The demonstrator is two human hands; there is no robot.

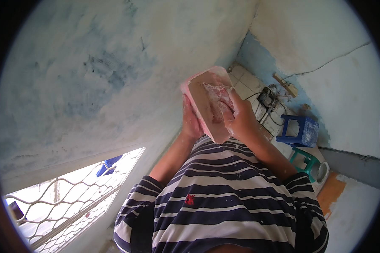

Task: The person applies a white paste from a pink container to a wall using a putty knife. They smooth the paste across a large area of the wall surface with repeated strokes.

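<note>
A shallow pink tub (205,101) with rounded corners is held up in front of my chest, its opening tilted toward me. The inside looks beige, with wet white and pinkish paste smeared across it. My left hand (191,120) is wrapped round the tub's left side, gripping its wall. Inside the tub are the fingers of my right hand (242,118), bent and coated with white paste. Whatever those fingers may be pinching is hidden by the paste and the hand itself. White specks dot my forearms and striped shirt.
On my left rises a patchy white and blue wall (114,71), with a metal grille (67,206) below it. To the right stand a blue stool (310,131) and a green stool (312,164), near a dark object with a cable (266,97) and a wooden strip (285,84).
</note>
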